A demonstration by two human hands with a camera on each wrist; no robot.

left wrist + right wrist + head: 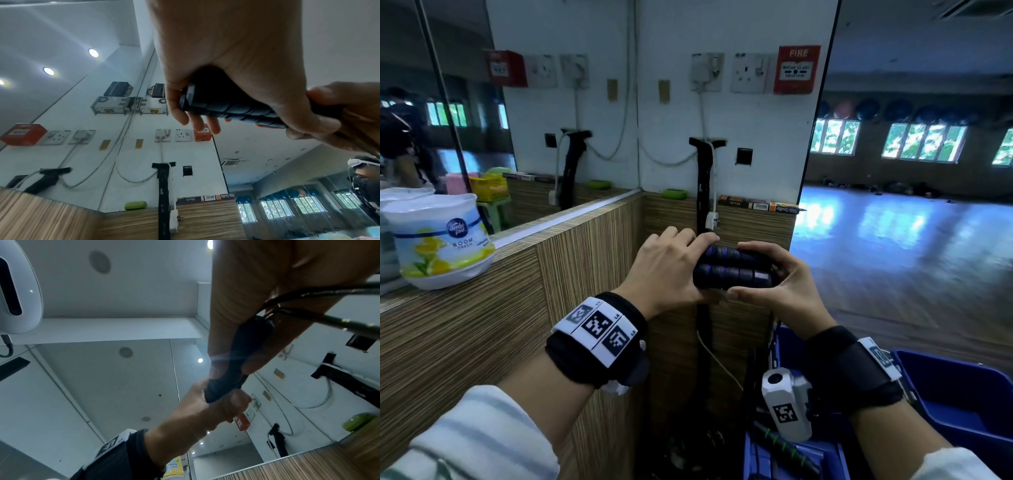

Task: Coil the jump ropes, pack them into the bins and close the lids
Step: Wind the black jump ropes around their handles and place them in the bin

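A white wall [722, 113] with sockets rises behind a striped wooden counter [482, 325]; windows [924, 142] light the glossy floor [893, 240].

Left hand [667, 270] and right hand [780, 284] raised together, fingers curled, gripping

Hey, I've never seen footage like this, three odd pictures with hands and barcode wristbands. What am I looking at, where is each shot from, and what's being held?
No machine here: a person wears a camera on the head and one on each wrist. The wide picture is the head view; the other two look up along each hand. The left hand and right hand together grip two black jump rope handles held side by side, the rope trailing from the right hand. An air freshener tub stands on the wooden ledge, and a blue bin sits below right.
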